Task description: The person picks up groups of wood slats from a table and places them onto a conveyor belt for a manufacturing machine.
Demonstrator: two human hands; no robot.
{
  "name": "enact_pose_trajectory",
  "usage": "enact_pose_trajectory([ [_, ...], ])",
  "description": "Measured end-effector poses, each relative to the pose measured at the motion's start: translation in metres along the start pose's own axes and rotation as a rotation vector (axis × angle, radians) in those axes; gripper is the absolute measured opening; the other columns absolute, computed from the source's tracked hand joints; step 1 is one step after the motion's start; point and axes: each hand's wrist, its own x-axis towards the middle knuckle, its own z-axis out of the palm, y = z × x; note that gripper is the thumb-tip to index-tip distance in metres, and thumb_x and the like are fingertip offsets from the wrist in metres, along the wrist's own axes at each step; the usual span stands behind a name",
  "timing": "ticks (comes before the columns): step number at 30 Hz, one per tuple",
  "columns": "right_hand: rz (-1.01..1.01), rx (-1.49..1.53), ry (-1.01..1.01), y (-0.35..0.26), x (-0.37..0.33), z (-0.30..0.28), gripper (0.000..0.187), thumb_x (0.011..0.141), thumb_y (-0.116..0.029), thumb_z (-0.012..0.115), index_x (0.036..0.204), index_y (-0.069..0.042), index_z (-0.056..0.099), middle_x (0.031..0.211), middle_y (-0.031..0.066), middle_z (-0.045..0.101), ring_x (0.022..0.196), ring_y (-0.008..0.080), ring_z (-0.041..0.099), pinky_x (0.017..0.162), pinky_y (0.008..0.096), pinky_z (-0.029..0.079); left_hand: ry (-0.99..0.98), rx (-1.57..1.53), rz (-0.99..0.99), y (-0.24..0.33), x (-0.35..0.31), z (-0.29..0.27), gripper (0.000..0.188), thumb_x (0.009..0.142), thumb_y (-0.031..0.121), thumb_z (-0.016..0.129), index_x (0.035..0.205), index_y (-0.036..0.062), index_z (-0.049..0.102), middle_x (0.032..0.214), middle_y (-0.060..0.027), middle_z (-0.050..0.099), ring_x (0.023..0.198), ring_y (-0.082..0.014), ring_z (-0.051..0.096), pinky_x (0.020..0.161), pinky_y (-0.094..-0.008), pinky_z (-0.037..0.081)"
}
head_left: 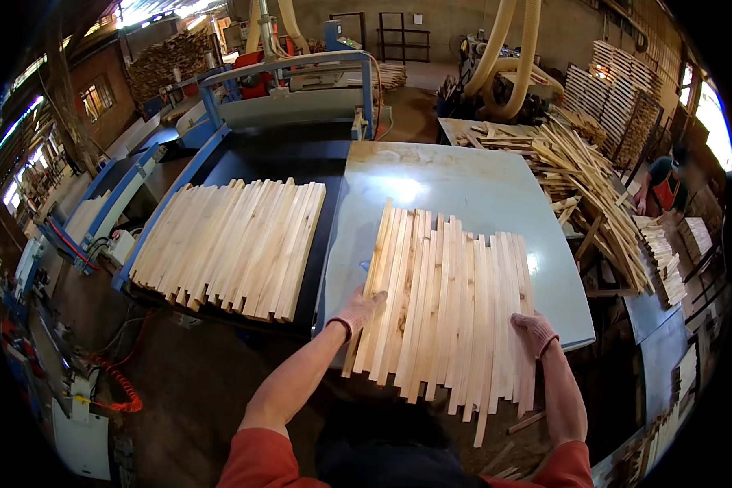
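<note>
A row of pale wooden strips (447, 309) lies side by side on a smooth grey-blue table (464, 179), with its near ends jutting past the table's front edge. My left hand (359, 312), in a knit glove, presses against the row's left side. At the right side, my right hand (535, 332), gloved too, grips the outermost strip, so the row is squeezed between both hands. The strips' ends are uneven, and one sticks out farther toward me. To the left, a second row of wooden strips (236, 244) rests on a black machine belt (268, 159).
A blue-framed machine (289, 58) spans the belt's far end. Loose strips form a messy pile (594, 179) right of the table. Beyond it, a person (667, 187) stands near stacked wood. Thick hoses (516, 73) hang at the back. A red coiled hose (122, 394) lies at the lower left.
</note>
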Motion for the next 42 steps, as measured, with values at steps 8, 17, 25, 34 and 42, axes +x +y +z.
enact_pose_trajectory([
  [8, -0.055, 0.029, -0.056, -0.041, 0.095, 0.014, 0.053, 0.089, -0.019, 0.082, 0.134, 0.003, 0.065, 0.113, 0.0132, 0.076, 0.092, 0.0255, 0.074, 0.086, 0.0411, 0.063, -0.044, 0.779, -0.208, 0.135, 0.035, -0.041, 0.116, 0.090, 0.080, 0.062, 0.170, 0.0044, 0.025, 0.158, -0.0252, 0.054, 0.142, -0.0381, 0.057, 0.117, -0.0458, 0.047],
  [17, -0.185, -0.433, 0.007, -0.121, 0.167, 0.047, 0.065, 0.095, -0.042, 0.075, 0.142, 0.001, 0.061, 0.123, 0.0182, 0.074, 0.110, 0.0310, 0.071, 0.101, 0.0446, 0.057, 0.067, 0.703, -0.082, 0.127, 0.122, -0.065, 0.093, 0.093, 0.075, 0.065, 0.160, 0.0137, 0.045, 0.139, -0.0171, 0.070, 0.126, -0.0349, 0.069, 0.110, -0.0437, 0.053],
  [25, -0.332, -0.930, 0.081, -0.136, 0.167, 0.046, 0.070, 0.096, -0.062, 0.062, 0.139, -0.007, 0.069, 0.120, 0.0217, 0.075, 0.116, 0.0403, 0.070, 0.105, 0.0470, 0.052, 0.193, 0.582, 0.024, 0.098, 0.112, -0.087, 0.068, 0.095, 0.069, 0.064, 0.131, 0.0113, 0.071, 0.122, -0.0214, 0.075, 0.115, -0.0385, 0.071, 0.101, -0.0472, 0.055],
  [34, -0.330, -0.736, 0.116, -0.148, 0.159, 0.057, 0.068, 0.097, -0.058, 0.060, 0.144, -0.009, 0.067, 0.127, 0.0198, 0.075, 0.119, 0.0372, 0.070, 0.106, 0.0451, 0.052, 0.435, 0.701, 0.032, 0.120, 0.096, -0.073, 0.055, 0.088, 0.029, 0.069, 0.137, 0.0065, 0.062, 0.117, -0.0263, 0.074, 0.109, -0.0443, 0.072, 0.094, -0.0541, 0.058],
  [42, -0.358, -0.696, 0.134, -0.132, 0.170, 0.058, 0.066, 0.099, -0.052, 0.065, 0.146, -0.007, 0.064, 0.129, 0.0187, 0.075, 0.120, 0.0335, 0.071, 0.106, 0.0411, 0.053, 0.672, 0.945, 0.025, 0.078, 0.064, -0.123, 0.058, 0.084, 0.025, 0.069, 0.138, 0.0064, 0.058, 0.123, -0.0222, 0.067, 0.117, -0.0434, 0.067, 0.098, -0.0584, 0.054],
])
